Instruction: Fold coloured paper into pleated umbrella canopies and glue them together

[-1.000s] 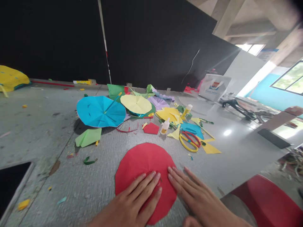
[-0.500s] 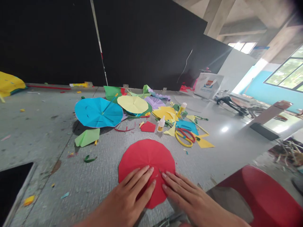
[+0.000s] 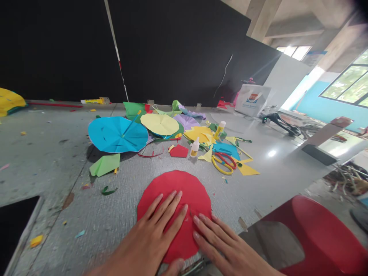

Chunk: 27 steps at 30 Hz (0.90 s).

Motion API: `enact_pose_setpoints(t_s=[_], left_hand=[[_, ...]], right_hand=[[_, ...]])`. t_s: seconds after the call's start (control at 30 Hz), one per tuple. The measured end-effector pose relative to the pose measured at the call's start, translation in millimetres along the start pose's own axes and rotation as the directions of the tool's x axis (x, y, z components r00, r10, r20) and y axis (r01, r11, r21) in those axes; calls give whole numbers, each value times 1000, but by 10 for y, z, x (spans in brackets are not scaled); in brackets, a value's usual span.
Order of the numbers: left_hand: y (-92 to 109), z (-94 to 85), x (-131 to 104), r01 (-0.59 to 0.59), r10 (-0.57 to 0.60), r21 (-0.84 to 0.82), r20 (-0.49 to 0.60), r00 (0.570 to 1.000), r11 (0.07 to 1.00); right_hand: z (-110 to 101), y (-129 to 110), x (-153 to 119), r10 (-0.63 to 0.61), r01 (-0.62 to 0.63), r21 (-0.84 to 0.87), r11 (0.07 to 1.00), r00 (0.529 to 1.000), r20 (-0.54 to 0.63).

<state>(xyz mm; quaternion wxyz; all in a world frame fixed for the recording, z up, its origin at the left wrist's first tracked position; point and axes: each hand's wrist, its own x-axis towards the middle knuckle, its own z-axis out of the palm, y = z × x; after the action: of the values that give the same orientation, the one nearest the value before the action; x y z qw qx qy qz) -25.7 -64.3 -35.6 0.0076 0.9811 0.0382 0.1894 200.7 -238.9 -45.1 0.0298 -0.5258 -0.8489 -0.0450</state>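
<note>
A red paper disc [image 3: 178, 182] with faint radial creases lies on the grey table near its front edge. My left hand [image 3: 156, 226] rests flat on the disc's left and middle part, fingers stretched out. On the lower right of the disc, the outstretched fingers of my right hand [image 3: 217, 237] press down. Beyond the disc are a red paper scrap [image 3: 178, 150], a small white glue bottle [image 3: 194, 148] and scissors [image 3: 222, 164] with yellow and red handles. A blue paper disc [image 3: 115, 135] with a stick and a pale yellow disc [image 3: 159, 124] lie farther back.
A glue stick [image 3: 220, 130] stands among yellow paper scraps [image 3: 200, 134]. Green folded paper [image 3: 105, 165] lies to the left. A dark-screened device [image 3: 17, 226] sits at the left edge. A red stool [image 3: 319, 230] stands at right, and a black panel [image 3: 172, 53] rises behind.
The red disc has shifted slightly left and toward me. My left hand has moved a little left and up across it, while my right hand stays on its right side.
</note>
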Motion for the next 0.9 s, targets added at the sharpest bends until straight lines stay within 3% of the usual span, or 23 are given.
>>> enact_pose_setpoints(t_s=[0.17,0.33,0.53,0.73,0.9], left_hand=[[-43,-54,18,-38,38,1,20,999,999],[-48,-70,38,-47,48,-35,48,998,998],[-28,-80,60,-42,50,-93,84,995,995],[-26,-158,97,-42,55,-113,120,991,993],[-27,-126,88,-72,80,-99,86,993,992]], right_hand=[[35,-7,35,-92,90,-42,995,995,-39],[-117,-21,14,-6,10,54,999,997,-81],[-105,-21,38,-46,44,-24,999,994,-103],[-230,15,92,40,-38,12,999,990,-137],[-285,50,130,90,-77,101,992,988,-126]])
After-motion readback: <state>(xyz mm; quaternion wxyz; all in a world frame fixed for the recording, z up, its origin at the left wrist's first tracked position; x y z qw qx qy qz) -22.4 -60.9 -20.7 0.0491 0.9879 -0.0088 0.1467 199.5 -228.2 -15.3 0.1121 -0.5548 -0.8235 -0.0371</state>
